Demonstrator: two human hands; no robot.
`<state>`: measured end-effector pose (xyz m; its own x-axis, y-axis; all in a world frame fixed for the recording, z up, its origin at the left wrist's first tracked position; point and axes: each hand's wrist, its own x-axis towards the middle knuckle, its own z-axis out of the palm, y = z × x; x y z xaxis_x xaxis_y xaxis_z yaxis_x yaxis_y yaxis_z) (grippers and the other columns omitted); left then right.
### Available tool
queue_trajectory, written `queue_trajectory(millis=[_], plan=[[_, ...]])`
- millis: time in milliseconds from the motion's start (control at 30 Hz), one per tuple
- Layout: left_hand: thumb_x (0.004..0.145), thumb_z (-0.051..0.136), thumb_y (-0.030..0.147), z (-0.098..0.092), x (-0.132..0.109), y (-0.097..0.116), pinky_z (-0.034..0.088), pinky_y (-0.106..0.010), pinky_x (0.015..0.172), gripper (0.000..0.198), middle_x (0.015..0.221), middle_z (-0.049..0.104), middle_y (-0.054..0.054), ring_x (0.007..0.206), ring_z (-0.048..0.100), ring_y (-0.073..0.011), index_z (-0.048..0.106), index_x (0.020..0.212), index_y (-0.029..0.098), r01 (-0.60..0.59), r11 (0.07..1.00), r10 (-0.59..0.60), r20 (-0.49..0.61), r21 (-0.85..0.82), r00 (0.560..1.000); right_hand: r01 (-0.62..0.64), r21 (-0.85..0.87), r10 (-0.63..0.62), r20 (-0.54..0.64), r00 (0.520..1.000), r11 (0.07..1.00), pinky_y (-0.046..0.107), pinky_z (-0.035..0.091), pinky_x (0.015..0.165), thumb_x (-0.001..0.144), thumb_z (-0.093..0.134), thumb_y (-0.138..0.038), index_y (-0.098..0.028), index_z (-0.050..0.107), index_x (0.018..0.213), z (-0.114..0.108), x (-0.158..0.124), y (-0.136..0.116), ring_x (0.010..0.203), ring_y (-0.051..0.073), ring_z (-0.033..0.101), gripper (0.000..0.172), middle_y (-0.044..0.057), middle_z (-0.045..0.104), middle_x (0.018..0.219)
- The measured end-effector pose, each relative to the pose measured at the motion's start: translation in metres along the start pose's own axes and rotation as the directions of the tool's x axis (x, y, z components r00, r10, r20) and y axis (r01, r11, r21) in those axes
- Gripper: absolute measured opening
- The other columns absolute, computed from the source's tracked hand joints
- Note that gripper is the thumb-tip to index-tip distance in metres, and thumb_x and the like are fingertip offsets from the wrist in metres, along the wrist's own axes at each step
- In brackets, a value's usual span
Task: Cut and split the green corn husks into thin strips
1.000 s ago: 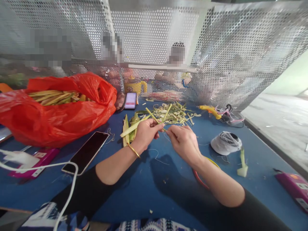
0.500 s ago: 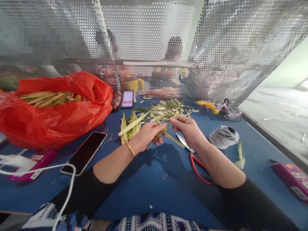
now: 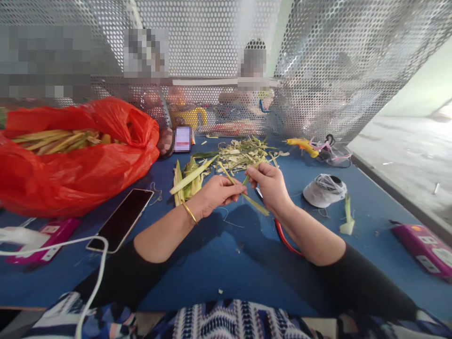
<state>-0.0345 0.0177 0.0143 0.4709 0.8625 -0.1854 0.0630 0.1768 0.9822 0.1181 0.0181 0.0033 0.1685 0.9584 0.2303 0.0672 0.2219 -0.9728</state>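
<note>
My left hand [image 3: 223, 193], with a gold bangle at the wrist, pinches narrow green-yellow leaf strips [image 3: 254, 204] where they cross. One strip end points up and left, another slants down to the right. The fingers of my right hand [image 3: 267, 180] are closed on an upper strip, close beside my left fingertips. Red-handled scissors [image 3: 285, 239] lie partly hidden under my right wrist. Wider husk leaves [image 3: 192, 181] rest left of my hands, and a heap of shredded scraps [image 3: 240, 154] is behind them.
A red plastic bag [image 3: 116, 165] of leaves fills the left, near a dark phone [image 3: 122, 219] and white cable. A white thread spool [image 3: 324, 190] and purple power strip [image 3: 423, 247] are at right. Behind a perforated metal screen [image 3: 212, 42], people sit.
My right hand and forearm have shifted slightly left and cover more of the scissors. The lower-left strip end no longer shows below my left hand. The whole view has shifted a little.
</note>
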Motion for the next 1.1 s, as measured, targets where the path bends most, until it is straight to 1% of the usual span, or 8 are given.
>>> queue_trajectory(millis=[133, 233, 367, 500, 767, 967, 1033, 1100], plan=[[0.073, 0.073, 0.043, -0.002, -0.001, 0.002, 0.02, -0.019, 0.04, 0.03, 0.052, 0.052, 0.001, 0.041, 0.035, -0.0044, 0.071, 0.067, 0.014, 0.008, 0.998, -0.008, 0.013, -0.06, 1.0, 0.063, -0.213, -0.064, 0.003, 0.998, 0.975, 0.029, 0.045, 0.055, 0.082, 0.059, -0.052, -0.02, 0.061, 0.069, -0.012, 0.007, -0.005, 0.053, 0.014, 0.053, 0.034, 0.0, 0.059, 0.059], [0.079, 0.066, 0.051, -0.002, -0.001, 0.003, 0.019, -0.02, 0.04, 0.039, 0.054, 0.053, 0.0, 0.041, 0.035, -0.0049, 0.072, 0.068, 0.014, 0.024, 0.997, -0.021, 0.045, -0.072, 0.999, 0.219, -0.532, -0.35, -0.158, 0.923, 0.818, 0.037, 0.049, 0.075, 0.088, 0.056, -0.045, -0.021, 0.067, 0.093, -0.024, 0.01, -0.015, 0.081, 0.021, 0.062, 0.027, 0.007, 0.068, 0.087], [0.076, 0.069, 0.04, 0.003, -0.001, 0.0, 0.022, -0.02, 0.042, 0.026, 0.054, 0.054, 0.001, 0.043, 0.036, -0.006, 0.072, 0.066, 0.015, -0.005, 0.999, 0.004, 0.015, 0.052, 1.0, 0.42, -0.74, -0.486, 0.144, 0.862, 0.525, 0.045, 0.035, 0.103, 0.092, 0.056, -0.034, -0.024, 0.072, 0.085, -0.023, 0.002, -0.025, 0.097, 0.023, 0.062, 0.02, 0.006, 0.07, 0.095], [0.075, 0.068, 0.03, 0.01, -0.003, -0.003, 0.027, -0.022, 0.046, 0.027, 0.047, 0.051, 0.002, 0.045, 0.039, -0.0079, 0.063, 0.051, 0.017, -0.097, 0.969, 0.101, -0.004, 0.228, 0.995, 0.431, -0.652, -0.263, 0.345, 0.901, 0.624, 0.044, 0.031, 0.106, 0.087, 0.062, -0.026, -0.022, 0.066, 0.064, -0.008, -0.008, -0.022, 0.074, 0.015, 0.061, 0.023, -0.002, 0.068, 0.071], [0.075, 0.068, 0.027, 0.013, -0.005, -0.006, 0.026, -0.022, 0.047, 0.04, 0.04, 0.046, 0.003, 0.044, 0.038, -0.0078, 0.052, 0.039, 0.018, -0.161, 0.93, 0.176, -0.016, 0.331, 0.984, 0.332, -0.603, -0.317, 0.135, 0.939, 0.725, 0.028, 0.038, 0.062, 0.082, 0.06, -0.021, -0.021, 0.053, 0.055, 0.001, -0.01, -0.009, 0.065, 0.015, 0.054, 0.028, 0.0, 0.058, 0.064], [0.077, 0.072, 0.036, 0.009, 0.0, -0.003, 0.041, -0.022, 0.051, 0.022, 0.059, 0.066, -0.003, 0.05, 0.053, -0.009, 0.073, 0.067, 0.016, -0.044, 0.984, 0.031, -0.081, -0.171, 0.996, 0.462, -0.664, -0.523, 0.123, 0.843, 0.588, 0.036, 0.045, 0.084, 0.09, 0.055, -0.027, -0.023, 0.066, 0.079, -0.009, -0.009, -0.03, 0.088, 0.022, 0.062, 0.017, 0.006, 0.07, 0.089], [0.075, 0.075, 0.032, 0.004, -0.001, 0.005, 0.05, -0.026, 0.067, 0.018, 0.072, 0.073, -0.007, 0.066, 0.064, -0.0129, 0.076, 0.077, 0.015, -0.095, 0.948, 0.075, -0.077, -0.302, 0.994, 0.504, -0.695, -0.64, 0.083, 0.764, 0.512, 0.038, 0.044, 0.089, 0.092, 0.053, -0.028, -0.023, 0.067, 0.082, -0.011, -0.017, -0.042, 0.091, 0.023, 0.063, 0.019, 0.007, 0.071, 0.09], [0.069, 0.079, 0.025, 0.0, -0.003, 0.013, 0.052, -0.029, 0.081, 0.015, 0.08, 0.076, -0.007, 0.08, 0.068, -0.0157, 0.077, 0.079, 0.015, -0.176, 0.913, 0.153, -0.09, -0.367, 0.984, 0.526, -0.694, -0.632, 0.131, 0.764, 0.491, 0.037, 0.044, 0.085, 0.094, 0.052, -0.027, -0.023, 0.066, 0.075, -0.009, -0.025, -0.048, 0.082, 0.021, 0.063, 0.024, 0.005, 0.07, 0.08]])
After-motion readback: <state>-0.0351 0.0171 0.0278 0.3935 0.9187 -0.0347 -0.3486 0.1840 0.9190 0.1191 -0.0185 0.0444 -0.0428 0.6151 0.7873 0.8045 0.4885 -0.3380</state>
